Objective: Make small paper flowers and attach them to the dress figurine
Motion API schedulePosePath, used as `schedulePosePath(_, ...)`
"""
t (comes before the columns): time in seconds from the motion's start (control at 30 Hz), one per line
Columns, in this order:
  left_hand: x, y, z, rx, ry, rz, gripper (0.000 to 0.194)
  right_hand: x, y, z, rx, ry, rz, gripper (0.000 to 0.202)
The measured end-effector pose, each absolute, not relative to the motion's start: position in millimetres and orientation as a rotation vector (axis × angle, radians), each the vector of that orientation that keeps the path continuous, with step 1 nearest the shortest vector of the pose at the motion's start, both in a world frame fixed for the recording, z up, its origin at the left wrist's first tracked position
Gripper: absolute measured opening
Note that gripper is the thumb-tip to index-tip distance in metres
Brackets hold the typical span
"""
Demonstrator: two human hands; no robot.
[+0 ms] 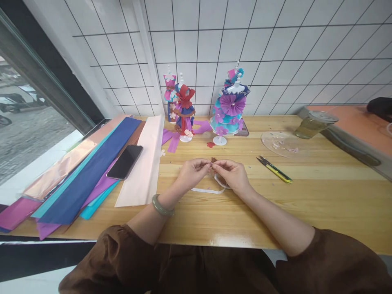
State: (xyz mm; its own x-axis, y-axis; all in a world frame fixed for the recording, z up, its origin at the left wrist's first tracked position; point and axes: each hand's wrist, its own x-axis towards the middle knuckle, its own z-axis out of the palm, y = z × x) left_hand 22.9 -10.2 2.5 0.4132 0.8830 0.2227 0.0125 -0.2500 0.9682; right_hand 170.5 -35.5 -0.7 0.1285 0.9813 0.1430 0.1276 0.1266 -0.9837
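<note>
My left hand (195, 170) and my right hand (232, 174) meet over the middle of the table, fingertips pinched together. Between them they hold a small brown paper piece (213, 160); its lower part is covered by the fingers. A narrow white strip (208, 190) curls on the wood just below both hands. Beyond the fingertips lies a small red paper flower (210, 144). Two small stands dressed in crepe paper rise behind it: a red and blue dress (185, 110) and a turquoise and purple dress (231, 106).
Folded crepe paper (92, 163) in several colours covers the left side, with a phone (125, 162) on top. Thread snips (275, 170) lie to the right. Behind them are a clear plate (266, 143) of small bits and a lidded cup (315, 124).
</note>
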Motion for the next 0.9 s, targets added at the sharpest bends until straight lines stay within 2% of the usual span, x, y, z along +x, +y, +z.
schedulePosePath(0.37, 25.5, -9.1, 4.1, 1.504, 0.819, 1.047, 0.020, 168.4, -37.1, -1.7, -1.286, -1.297, 0.889, 0.023)
schedulePosePath(0.9, 19.2, 0.7, 1.0, 1.298, 0.831, 0.969, 0.024, 169.4, -34.7, 1.1, -1.190, -1.161, 1.135, 0.041)
